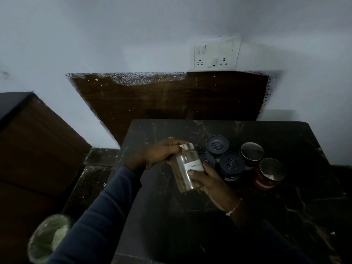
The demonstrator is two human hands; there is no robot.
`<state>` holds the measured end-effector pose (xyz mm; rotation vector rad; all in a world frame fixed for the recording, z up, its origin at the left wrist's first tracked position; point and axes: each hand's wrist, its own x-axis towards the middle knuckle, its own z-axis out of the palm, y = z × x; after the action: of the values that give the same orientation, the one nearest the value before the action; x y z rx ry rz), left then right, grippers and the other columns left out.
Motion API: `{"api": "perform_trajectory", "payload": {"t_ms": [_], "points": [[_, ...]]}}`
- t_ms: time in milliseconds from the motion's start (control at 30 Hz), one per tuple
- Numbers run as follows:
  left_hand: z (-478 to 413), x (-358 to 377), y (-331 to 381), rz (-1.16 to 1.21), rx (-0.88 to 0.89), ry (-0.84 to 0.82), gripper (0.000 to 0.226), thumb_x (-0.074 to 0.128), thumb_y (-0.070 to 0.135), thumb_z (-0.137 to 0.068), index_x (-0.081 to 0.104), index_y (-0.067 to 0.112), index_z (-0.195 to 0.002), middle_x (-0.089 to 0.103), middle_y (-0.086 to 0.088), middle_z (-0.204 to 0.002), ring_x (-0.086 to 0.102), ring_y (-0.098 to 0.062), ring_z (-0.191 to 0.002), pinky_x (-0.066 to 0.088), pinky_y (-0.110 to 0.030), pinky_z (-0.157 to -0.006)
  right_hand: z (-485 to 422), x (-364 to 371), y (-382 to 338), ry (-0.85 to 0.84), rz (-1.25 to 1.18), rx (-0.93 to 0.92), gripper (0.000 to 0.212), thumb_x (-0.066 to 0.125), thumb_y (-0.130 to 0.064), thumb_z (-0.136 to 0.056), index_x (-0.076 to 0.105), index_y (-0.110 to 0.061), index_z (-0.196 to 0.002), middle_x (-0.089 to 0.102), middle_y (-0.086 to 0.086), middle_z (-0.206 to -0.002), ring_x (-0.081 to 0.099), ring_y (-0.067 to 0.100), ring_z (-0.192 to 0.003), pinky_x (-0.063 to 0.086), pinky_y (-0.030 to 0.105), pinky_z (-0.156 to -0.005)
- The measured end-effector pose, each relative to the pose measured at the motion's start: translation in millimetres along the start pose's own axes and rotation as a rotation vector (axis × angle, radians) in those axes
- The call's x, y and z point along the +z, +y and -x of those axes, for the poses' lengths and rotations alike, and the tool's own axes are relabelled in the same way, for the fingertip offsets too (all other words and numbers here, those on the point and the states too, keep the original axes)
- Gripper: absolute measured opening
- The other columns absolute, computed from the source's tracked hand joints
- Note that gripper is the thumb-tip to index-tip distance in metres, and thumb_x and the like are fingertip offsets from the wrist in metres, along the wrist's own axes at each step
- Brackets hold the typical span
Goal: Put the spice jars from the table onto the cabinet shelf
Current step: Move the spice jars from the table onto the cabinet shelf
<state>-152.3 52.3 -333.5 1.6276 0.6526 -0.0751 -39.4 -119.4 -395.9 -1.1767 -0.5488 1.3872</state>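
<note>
Far left: dark cabinet (38, 141), shelf not in view; lined bin (47, 239) below, just off corner of table (162, 225). Left hand (160, 152) curled over top of clear labelled jar (187, 168), held tilted above table; right hand (211, 182) wrapped round lower body. Risk: could slip when passed to one hand, or clip dark-lidded jars (231, 162) just behind. Red jar (270, 174) rightmost, still on table. Open room leftward between table edge and cabinet; wall close behind.
</note>
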Motion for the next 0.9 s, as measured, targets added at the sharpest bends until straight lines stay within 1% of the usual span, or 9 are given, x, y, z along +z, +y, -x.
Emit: {"api": "perform_trajectory", "payload": {"t_ms": [167,233,300,400,500,633,733,800,900], "points": [[-4.6,2.8,-8.5,0.084,-0.023,0.111,0.059,0.063,0.034,-0.087,0.044,0.023,-0.141,0.059,-0.006,-0.127,0.063,-0.022,-0.111,0.056,-0.036,-0.088,-5.0,2.5,3.8,0.109,0.034,-0.064,0.056,0.074,-0.031,-0.077,0.055,-0.024,-0.129,0.069,0.008,-0.117,0.069,0.026,-0.105,0.058,0.039,-0.086],[-3.9,6.4,-11.0,0.164,-0.017,0.171,0.057,0.064,0.03,-0.089,0.043,0.022,-0.141,0.062,-0.006,-0.124,0.067,-0.02,-0.104,0.057,-0.031,-0.078,-5.6,8.4,5.4,0.203,0.134,-0.135,0.055,0.077,-0.028,-0.08,0.053,-0.027,-0.13,0.068,0.001,-0.115,0.069,0.018,-0.102,0.058,0.027,-0.078],[-1.6,13.9,-14.8,0.293,0.014,0.245,0.049,0.064,0.026,-0.09,0.048,0.019,-0.136,0.065,-0.009,-0.119,0.069,-0.021,-0.099,0.058,-0.03,-0.073,-6.9,14.8,6.6,0.324,0.279,-0.245,0.071,0.08,-0.025,-0.077,0.042,-0.034,-0.136,0.061,-0.011,-0.123,0.064,0.005,-0.106,0.057,0.021,-0.079],[3.1,26.9,-22.6,0.431,0.128,0.305,0.033,0.056,0.027,-0.095,0.059,0.012,-0.124,0.068,-0.016,-0.117,0.068,-0.03,-0.103,0.059,-0.036,-0.079,-10.5,20.9,5.5,0.382,0.36,-0.312,0.091,0.077,-0.033,-0.078,0.022,-0.033,-0.151,0.04,-0.003,-0.148,0.051,0.012,-0.128,0.052,0.038,-0.099],[9.0,30.2,-25.3,0.44,0.216,0.321,0.041,0.051,0.034,-0.095,0.059,0.01,-0.127,0.068,-0.014,-0.118,0.067,-0.029,-0.107,0.059,-0.035,-0.083,-12.0,20.7,-1.7,0.348,0.251,-0.341,0.064,0.059,-0.037,-0.092,0.031,-0.033,-0.148,0.048,-0.002,-0.143,0.057,0.015,-0.123,0.055,0.042,-0.094],[14.2,20.3,-25.3,0.405,0.293,0.328,0.043,0.05,0.03,-0.097,0.052,0.016,-0.137,0.064,-0.009,-0.128,0.063,-0.027,-0.115,0.055,-0.04,-0.092,-13.4,23.8,-13.0,0.341,0.179,-0.418,0.042,0.053,-0.024,-0.097,0.046,-0.022,-0.138,0.064,-0.005,-0.122,0.066,0.008,-0.107,0.059,0.025,-0.079],[17.9,6.5,-23.8,0.411,0.34,0.304,0.047,0.056,0.02,-0.094,0.048,0.019,-0.14,0.061,-0.008,-0.134,0.059,-0.028,-0.121,0.053,-0.04,-0.096,-21.2,29.1,-27.4,0.352,0.183,-0.419,0.037,0.054,-0.017,-0.097,0.05,-0.016,-0.134,0.065,-0.003,-0.118,0.068,0.002,-0.099,0.056,0.019,-0.071],[21.8,-4.6,-15.9,0.405,0.363,0.317,0.053,0.06,0.018,-0.091,0.045,0.016,-0.142,0.06,-0.009,-0.135,0.058,-0.028,-0.123,0.052,-0.041,-0.097,-26.9,30.6,-43.6,0.312,0.197,-0.403,0.035,0.057,-0.015,-0.095,0.05,-0.021,-0.129,0.065,-0.001,-0.116,0.069,-0.001,-0.094,0.056,0.016,-0.067],[26.9,-19.8,7.0,0.354,0.414,0.376,0.062,0.062,0.017,-0.086,0.042,0.008,-0.144,0.057,-0.013,-0.137,0.056,-0.03,-0.124,0.046,-0.052,-0.103,-32.8,30.9,-75.3,0.252,0.321,-0.408,0.047,0.063,-0.019,-0.092,0.044,-0.028,-0.134,0.065,0.001,-0.122,0.069,0.002,-0.098,0.059,0.022,-0.073]]}}
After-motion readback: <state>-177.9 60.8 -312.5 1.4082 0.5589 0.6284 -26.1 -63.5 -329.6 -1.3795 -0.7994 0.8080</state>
